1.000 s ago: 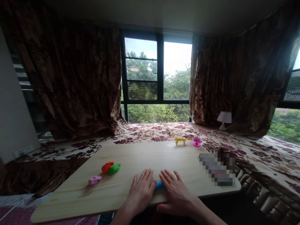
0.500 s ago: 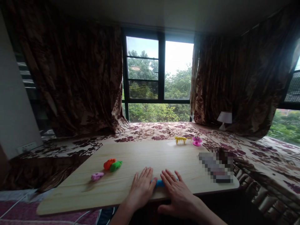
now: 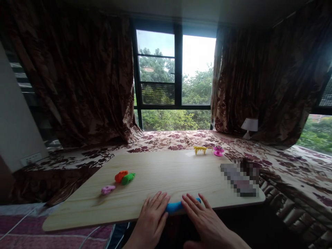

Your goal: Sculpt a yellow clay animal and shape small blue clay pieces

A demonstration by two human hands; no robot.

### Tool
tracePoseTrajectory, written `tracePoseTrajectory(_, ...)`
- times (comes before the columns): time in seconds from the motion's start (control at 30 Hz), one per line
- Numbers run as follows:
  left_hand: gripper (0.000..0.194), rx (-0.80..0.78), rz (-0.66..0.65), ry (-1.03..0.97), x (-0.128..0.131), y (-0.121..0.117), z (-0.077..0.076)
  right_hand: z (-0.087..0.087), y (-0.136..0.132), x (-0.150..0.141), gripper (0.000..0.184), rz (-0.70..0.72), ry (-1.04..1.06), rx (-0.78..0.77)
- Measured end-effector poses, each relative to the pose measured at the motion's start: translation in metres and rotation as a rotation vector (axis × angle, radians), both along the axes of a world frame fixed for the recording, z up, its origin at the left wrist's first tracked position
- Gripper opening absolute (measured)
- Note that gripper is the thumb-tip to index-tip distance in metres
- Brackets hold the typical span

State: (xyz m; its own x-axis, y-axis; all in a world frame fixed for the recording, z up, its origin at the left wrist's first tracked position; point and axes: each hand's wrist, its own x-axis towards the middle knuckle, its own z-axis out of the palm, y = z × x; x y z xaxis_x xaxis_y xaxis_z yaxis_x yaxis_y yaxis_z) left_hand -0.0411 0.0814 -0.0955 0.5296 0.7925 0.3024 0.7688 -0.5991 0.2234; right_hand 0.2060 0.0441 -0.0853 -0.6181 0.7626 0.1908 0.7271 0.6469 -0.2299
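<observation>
A blue roll of modelling clay (image 3: 174,207) lies near the front edge of the wooden table (image 3: 85,204). My left hand (image 3: 153,218) is flat with its fingers stretched out, over the roll's left end. Over the right part of the roll rests my right hand (image 3: 201,214), fingers extended and slightly spread, and a bit of blue shows between its fingertips. Both palms face down, so the clay beneath them is hidden. To the left lie an orange lump of clay (image 3: 120,176), a green lump (image 3: 128,178) touching it, and a pink lump (image 3: 108,189).
At the table's far edge stand a yellow four-legged figure (image 3: 200,149) and a pink stand-shaped piece (image 3: 218,150). A blurred-out object (image 3: 240,181) lies on the right side. Beyond are a flowered cloth (image 3: 166,138), a small white lamp (image 3: 249,126) and curtains (image 3: 95,86).
Both hands have drawn back toward me and slightly apart, the blue roll coming nearer with them. More of the roll shows between them. The view has also tilted slightly.
</observation>
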Motion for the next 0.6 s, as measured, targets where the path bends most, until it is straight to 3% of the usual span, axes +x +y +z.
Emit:
tracePoseTrajectory(0.13, 0.039, 0.064, 0.144, -0.129, 0.013, 0.030, 0.012, 0.019, 0.032, -0.014, 0.095, -0.150, -0.003, -0.027)
tracePoseTrajectory(0.23, 0.039, 0.083, 0.172, -0.168, 0.015, 0.041, 0.022, 0.025, 0.045, -0.014, 0.102, -0.154, -0.019, -0.065)
tracePoseTrajectory(0.4, 0.032, 0.031, 0.133, -0.236, -0.004, 0.025, 0.018, 0.022, 0.023, -0.008, 0.100, -0.080, 0.030, -0.098)
tracePoseTrajectory(0.6, 0.026, 0.006, 0.128, -0.310, -0.010, 0.020, 0.011, 0.033, 0.013, -0.042, 0.097, -0.008, 0.108, -0.072)
